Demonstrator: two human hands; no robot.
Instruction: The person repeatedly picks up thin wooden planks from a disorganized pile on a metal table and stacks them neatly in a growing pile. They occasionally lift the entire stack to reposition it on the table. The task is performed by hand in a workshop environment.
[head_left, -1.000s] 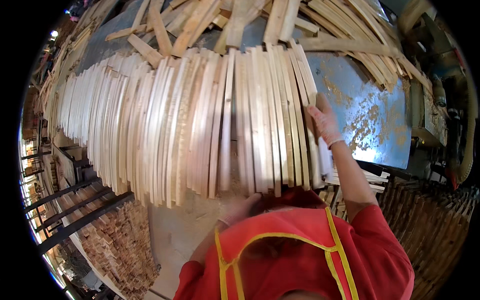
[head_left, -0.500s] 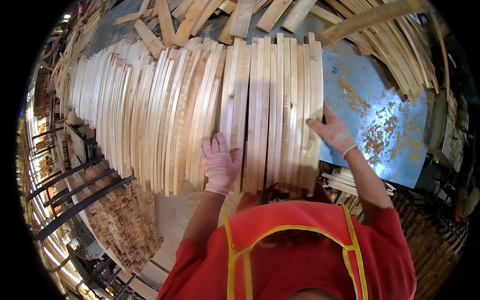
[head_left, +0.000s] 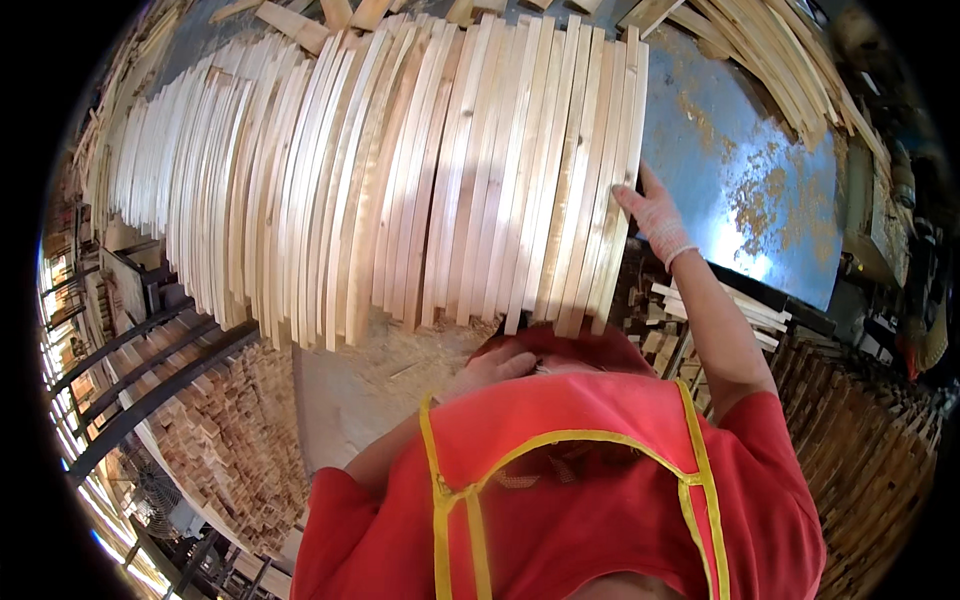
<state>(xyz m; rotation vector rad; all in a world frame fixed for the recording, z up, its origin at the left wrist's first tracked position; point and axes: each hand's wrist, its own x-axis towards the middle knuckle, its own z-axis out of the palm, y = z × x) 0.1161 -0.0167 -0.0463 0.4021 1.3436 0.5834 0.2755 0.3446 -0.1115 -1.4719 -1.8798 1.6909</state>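
A long row of pale wooden strips point(head_left: 460, 180) lies side by side on the blue metal tabletop, their near ends slightly uneven. My right hand point(head_left: 660, 222), in a light knitted glove, rests against the outer edge of the rightmost strip. Its fingers are stretched out along the side and its thumb lies over the top. My left hand point(head_left: 492, 372) is off the strips, low in front of my body by the red apron point(head_left: 560, 410). Its fingers are blurred and partly hidden, so I cannot make out anything in them.
Blue metal tabletop point(head_left: 740, 170) with sawdust patches extends to the right. More strips point(head_left: 760, 60) are heaped at the far right, and short boards point(head_left: 300, 28) lie along the far side. Stacked wood blocks point(head_left: 220, 430) stand below left, beside dark metal bars point(head_left: 160, 375). More stacked wood point(head_left: 850, 430) is below right.
My left hand has come off the strips and drawn back toward my body. My right hand stays at the right edge. Gaps between the right-hand strips have narrowed. The view has shifted.
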